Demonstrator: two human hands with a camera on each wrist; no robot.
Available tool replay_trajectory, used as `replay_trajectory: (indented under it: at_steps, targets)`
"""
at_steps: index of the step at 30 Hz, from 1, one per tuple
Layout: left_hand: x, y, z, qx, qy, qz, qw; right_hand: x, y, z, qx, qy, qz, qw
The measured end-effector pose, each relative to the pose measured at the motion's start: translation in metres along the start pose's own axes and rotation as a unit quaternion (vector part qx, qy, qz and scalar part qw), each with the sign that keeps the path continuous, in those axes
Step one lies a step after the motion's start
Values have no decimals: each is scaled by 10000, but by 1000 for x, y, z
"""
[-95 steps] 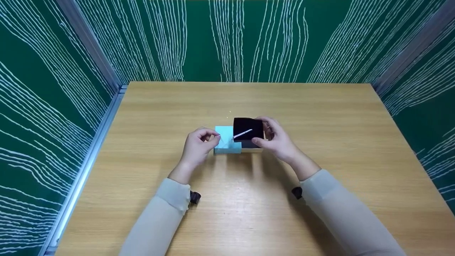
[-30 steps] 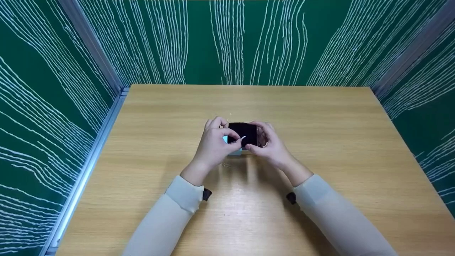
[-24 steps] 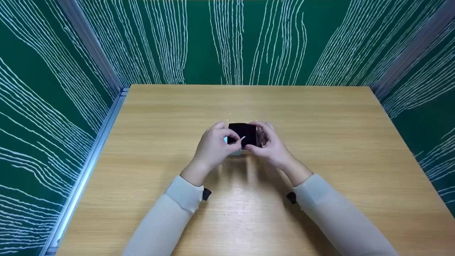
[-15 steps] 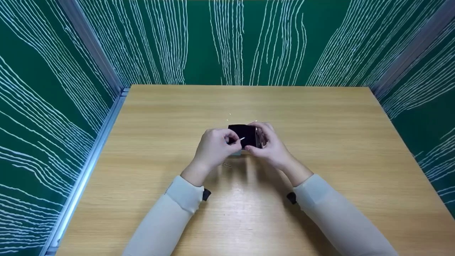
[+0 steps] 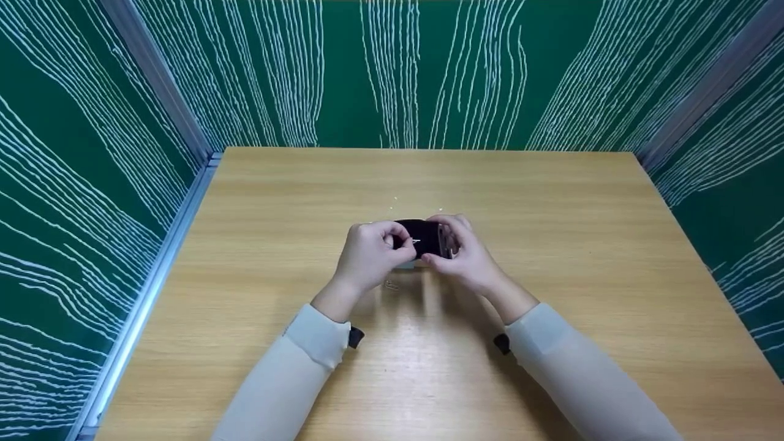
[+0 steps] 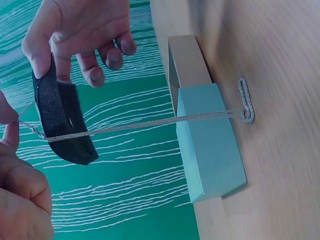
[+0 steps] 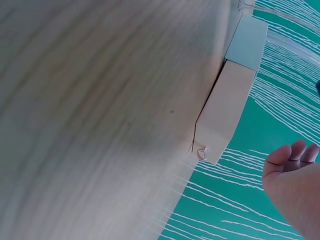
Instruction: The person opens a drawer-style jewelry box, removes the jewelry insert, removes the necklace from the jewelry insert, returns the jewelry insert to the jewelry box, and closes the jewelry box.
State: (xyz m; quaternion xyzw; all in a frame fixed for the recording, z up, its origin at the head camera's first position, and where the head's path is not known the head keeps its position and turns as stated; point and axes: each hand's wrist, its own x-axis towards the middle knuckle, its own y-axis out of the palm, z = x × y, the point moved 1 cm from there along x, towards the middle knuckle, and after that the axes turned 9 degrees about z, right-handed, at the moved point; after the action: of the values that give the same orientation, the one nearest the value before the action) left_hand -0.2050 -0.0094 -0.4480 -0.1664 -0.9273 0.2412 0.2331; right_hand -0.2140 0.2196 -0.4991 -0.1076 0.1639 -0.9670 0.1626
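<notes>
Walls [image 5: 349, 73] beyond the hands and off to either side are deep green, covered in wobbly white lines. Under the hands it's a big light wood bench [image 5: 422, 380], grain running sideways, with a shiny patch on the near side of them. Grey metal posts [image 5: 153, 73] stand in the corners, way past the hands. Pale sleeves [image 5: 275, 380] run up from the near side to the wrists. Left hand [image 5: 373, 254] and right hand [image 5: 462, 254] are close together, both pinching something. Just below them on the bench sits a box [image 6: 212, 145], light blue part toward the left hand, beige part sticking out toward the right. Right hand's got a black foam pad [image 6: 50, 105] between thumb and fingers, held up above the box. Left hand pinches a thin silvery chain [image 6: 150, 125], which crosses the pad, hangs down past the blue part and loops onto the bench on the near side of the hands. Few tiny pale specks [image 5: 395, 198] lie a bit beyond them.
</notes>
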Motion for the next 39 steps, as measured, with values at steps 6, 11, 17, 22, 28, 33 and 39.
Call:
replay_trajectory:
  at_steps: [6,11,17,22,28,33,39]
  targets:
    - [-1,1,0,-267,-38,-46,9996,-2,1,0,22,50,-6,10000]
    - [-2,2,3,-328,-79,-51,9994,-2,0,-3,14,75,-21,10000]
    - [-2,2,4,-466,-67,-24,9989,-2,-1,-4,-7,144,-9,9999]
    - [-2,3,3,-539,89,89,9985,-1,-1,-4,-48,221,-3,9997]
    - [-3,3,4,-760,92,258,9967,-2,-1,-3,-67,225,-7,9997]
    - [-3,2,6,-915,-60,208,9956,-2,-1,-2,31,191,-29,9998]
    - [-3,1,8,-1307,-361,145,9907,-2,-1,-1,301,226,-2,9993]
